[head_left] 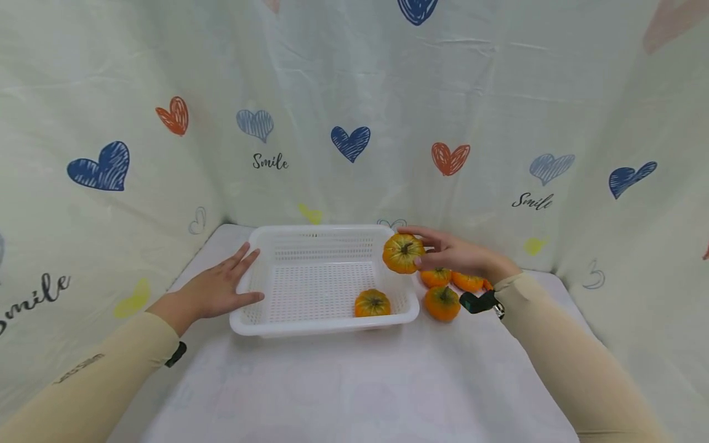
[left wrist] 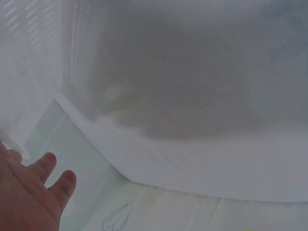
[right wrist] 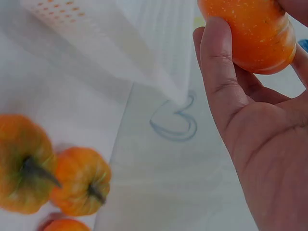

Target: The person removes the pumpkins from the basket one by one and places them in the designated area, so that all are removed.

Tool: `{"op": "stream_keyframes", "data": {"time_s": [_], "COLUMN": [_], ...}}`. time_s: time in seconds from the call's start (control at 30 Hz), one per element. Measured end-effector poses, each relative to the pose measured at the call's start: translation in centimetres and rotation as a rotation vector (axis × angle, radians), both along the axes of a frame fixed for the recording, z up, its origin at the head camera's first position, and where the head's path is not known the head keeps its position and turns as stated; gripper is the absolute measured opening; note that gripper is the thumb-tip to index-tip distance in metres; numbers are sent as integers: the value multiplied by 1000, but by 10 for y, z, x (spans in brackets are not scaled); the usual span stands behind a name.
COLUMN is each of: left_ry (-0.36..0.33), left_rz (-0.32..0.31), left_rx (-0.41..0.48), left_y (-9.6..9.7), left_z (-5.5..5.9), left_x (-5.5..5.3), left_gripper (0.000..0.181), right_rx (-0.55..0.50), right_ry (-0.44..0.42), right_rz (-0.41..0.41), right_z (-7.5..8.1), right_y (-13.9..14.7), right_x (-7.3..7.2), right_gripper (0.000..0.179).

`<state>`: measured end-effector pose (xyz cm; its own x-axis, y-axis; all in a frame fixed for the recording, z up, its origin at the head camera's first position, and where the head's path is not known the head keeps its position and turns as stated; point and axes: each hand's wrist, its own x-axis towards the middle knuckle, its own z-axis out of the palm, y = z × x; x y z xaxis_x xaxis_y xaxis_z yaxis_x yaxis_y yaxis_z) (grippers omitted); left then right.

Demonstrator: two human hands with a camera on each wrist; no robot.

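My right hand (head_left: 451, 251) holds a small orange pumpkin (head_left: 404, 253) between thumb and fingers, over the right rim of a white plastic basket (head_left: 327, 327). The right wrist view shows this pumpkin (right wrist: 255, 36) at the fingertips, off the palm. Another pumpkin (head_left: 372, 303) sits inside the basket at its near right corner. At the basket's left end my left hand (head_left: 221, 291) rests with spread, straight fingers on the rim. In the left wrist view only part of that hand (left wrist: 33, 192) shows, beside the slotted basket wall (left wrist: 29, 53).
Right of the basket, several more pumpkins (head_left: 442, 303) lie close together on the white tabletop (head_left: 354, 381), partly beneath the right forearm. A curtain (head_left: 388, 86) printed with hearts hangs behind and along both sides of the table.
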<state>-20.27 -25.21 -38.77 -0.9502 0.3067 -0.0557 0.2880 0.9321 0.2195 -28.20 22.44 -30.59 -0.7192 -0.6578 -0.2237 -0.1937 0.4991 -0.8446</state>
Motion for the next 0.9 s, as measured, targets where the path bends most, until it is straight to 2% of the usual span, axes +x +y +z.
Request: {"op": "stream_keyframes", "data": {"time_s": [0.23, 0.43, 0.67, 0.8, 0.9], "left_ry": [1, -5, -13, -12, -13], "left_rz": [2, 9, 13, 13, 15], "left_rx": [-6, 1, -8, -9, -6], "left_y": [0, -1, -2, -2, -1], "left_z": [-1, -2, -4, -3, -1], "left_x": [-1, -2, -3, -2, -1], "left_gripper": [95, 97, 97, 96, 96], "right_rx": [17, 4, -37, -32, -68], "right_ry": [22, 22, -62, -52, -49], "right_rz": [-126, -187, -235, -263, -288], "right_z": [-11, -21, -31, -39, -45], "right_y": [45, 73, 94, 106, 115], "right_x": [13, 24, 34, 40, 44], "right_gripper": [70, 68, 68, 68, 68]}}
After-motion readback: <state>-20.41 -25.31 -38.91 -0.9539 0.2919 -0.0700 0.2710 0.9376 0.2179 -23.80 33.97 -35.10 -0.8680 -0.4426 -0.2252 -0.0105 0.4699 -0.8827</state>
